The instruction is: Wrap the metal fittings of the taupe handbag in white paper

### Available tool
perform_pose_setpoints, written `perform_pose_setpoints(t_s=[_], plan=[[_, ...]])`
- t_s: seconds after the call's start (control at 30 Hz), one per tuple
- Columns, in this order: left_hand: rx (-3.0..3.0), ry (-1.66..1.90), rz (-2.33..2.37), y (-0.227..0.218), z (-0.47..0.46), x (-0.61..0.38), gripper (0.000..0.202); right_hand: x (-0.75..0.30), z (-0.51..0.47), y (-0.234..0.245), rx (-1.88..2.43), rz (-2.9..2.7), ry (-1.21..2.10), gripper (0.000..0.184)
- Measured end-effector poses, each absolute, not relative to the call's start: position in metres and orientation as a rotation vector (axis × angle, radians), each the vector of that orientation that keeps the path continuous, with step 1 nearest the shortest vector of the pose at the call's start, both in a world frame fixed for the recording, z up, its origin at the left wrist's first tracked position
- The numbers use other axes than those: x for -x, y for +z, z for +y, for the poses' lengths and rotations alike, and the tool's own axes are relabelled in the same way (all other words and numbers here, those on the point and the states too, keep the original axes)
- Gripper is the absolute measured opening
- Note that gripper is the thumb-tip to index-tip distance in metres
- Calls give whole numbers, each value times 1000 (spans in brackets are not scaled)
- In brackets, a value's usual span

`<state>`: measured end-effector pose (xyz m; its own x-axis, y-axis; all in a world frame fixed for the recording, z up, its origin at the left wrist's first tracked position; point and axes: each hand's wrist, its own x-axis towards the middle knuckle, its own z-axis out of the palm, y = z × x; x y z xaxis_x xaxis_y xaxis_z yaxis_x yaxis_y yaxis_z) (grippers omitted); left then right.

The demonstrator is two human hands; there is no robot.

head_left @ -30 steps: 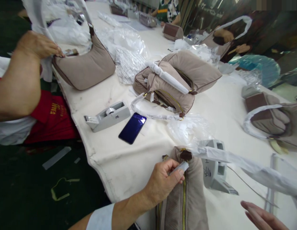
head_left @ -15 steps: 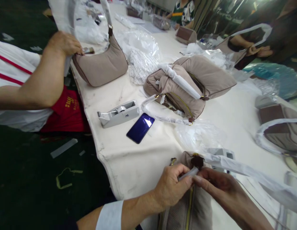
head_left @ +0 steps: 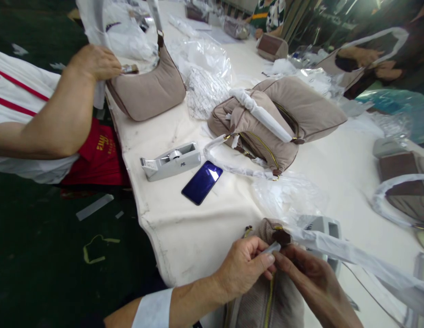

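A taupe fabric handbag (head_left: pixel 288 298) with a yellow zipper (head_left: pixel 269 300) lies at the bottom of the view, directly below my hands. My left hand (head_left: pixel 242 266) is closed, pinching a small translucent white strip (head_left: pixel 273 247) between thumb and fingers. Against the strip's other end, my right hand (head_left: pixel 309 273) has its thumb and fingers closed, the fingertips partly hidden. Both hands are just in front of a dark brown tab (head_left: pixel 282 236) at the bag's end. From there a strap wrapped in white (head_left: pixel 338 246) runs off to the right, behind my right hand.
A grey tape dispenser (head_left: pixel 172 161) and a phone (head_left: pixel 202 182) lie ahead on the white-covered table (head_left: pixel 177 232). Another dispenser (head_left: pixel 321 225) stands behind the strap. More handbags (head_left: pixel 276 118) and clear plastic bags are beyond. At left, a co-worker's hand (head_left: pixel 95 61) touches a handbag (head_left: pixel 148 93).
The whole view has shifted slightly. My hands stay at the bag's tab, and my right hand has turned a little, its forearm lower. The strip remains between my fingers.
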<state>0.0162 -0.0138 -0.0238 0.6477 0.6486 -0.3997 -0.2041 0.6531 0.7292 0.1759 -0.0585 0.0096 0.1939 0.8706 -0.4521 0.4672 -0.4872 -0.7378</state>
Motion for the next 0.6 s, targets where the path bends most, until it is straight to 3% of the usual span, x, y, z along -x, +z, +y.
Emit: perform_pose_setpoints(t_s=[0.33, 0.6], plan=[[-313, 553, 723, -14, -18, -16, 42, -176, -55, 22, 1771, -1199, 1594, 29], [-59, 416, 672, -18, -18, -16, 45, -155, -55, 7, 1803, -1074, 1245, 25]])
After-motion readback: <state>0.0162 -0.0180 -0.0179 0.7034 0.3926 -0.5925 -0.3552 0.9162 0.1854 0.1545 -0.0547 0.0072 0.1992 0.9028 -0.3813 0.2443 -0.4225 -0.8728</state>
